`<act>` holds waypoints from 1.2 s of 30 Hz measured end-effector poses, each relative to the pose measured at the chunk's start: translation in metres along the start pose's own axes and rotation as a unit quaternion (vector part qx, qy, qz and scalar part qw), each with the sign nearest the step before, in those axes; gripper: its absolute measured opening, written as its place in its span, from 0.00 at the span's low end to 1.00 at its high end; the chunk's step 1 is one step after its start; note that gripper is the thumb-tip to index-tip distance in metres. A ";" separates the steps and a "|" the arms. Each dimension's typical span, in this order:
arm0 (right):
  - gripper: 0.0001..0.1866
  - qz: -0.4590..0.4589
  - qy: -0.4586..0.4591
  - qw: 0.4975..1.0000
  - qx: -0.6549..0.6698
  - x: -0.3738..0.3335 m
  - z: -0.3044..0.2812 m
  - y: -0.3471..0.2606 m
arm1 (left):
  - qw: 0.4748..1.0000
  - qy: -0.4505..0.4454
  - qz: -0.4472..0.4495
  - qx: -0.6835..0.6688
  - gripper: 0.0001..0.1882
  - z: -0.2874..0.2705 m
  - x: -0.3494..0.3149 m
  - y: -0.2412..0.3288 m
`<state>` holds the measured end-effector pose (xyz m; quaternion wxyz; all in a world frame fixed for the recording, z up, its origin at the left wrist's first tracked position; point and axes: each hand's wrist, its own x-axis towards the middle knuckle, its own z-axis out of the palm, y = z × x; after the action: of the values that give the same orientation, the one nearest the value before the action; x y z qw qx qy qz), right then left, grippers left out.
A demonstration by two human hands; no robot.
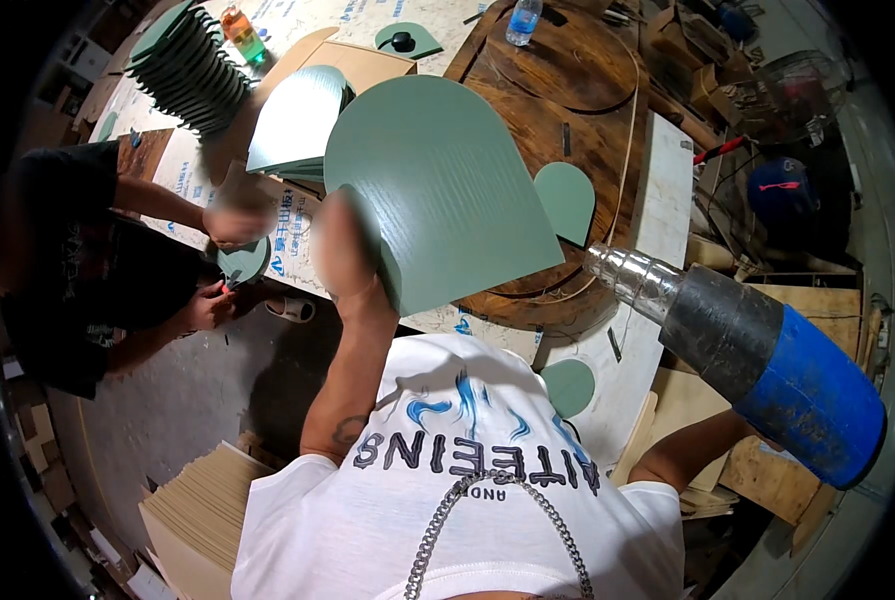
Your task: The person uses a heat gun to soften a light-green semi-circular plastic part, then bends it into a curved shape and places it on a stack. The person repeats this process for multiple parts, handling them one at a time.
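My left hand [346, 250], partly blurred, grips the left edge of a large green panel [443, 190] with a rounded top and a straight lower edge. The panel is held up above the table. At the right, my right forearm [698, 448] runs behind a blue and black heat gun [768, 360], which hides the fingers. Its metal nozzle [633, 280] points toward the panel's lower right corner, with a gap between them. Below the panel's right side lies a small arched green piece [565, 200].
A co-worker's hand [206, 305] at the left holds a small green piece [245, 260] and a red tool. Stacked green panels [193, 75], more arched panels [298, 118] and bottles [524, 22] stand on the table. Boards [208, 520] are stacked at lower left.
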<state>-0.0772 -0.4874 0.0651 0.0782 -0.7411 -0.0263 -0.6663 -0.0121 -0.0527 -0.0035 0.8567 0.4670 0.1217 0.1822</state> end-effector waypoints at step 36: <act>0.21 0.007 0.000 1.000 0.000 -0.002 -0.001 0.000 | 0.988 -0.079 0.055 -0.121 0.31 -0.023 0.012 -0.023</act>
<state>-0.0788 -0.4876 0.0633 0.0832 -0.7414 -0.0214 -0.6655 -0.0057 -0.0417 -0.0353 0.9026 0.3787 0.0048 0.2047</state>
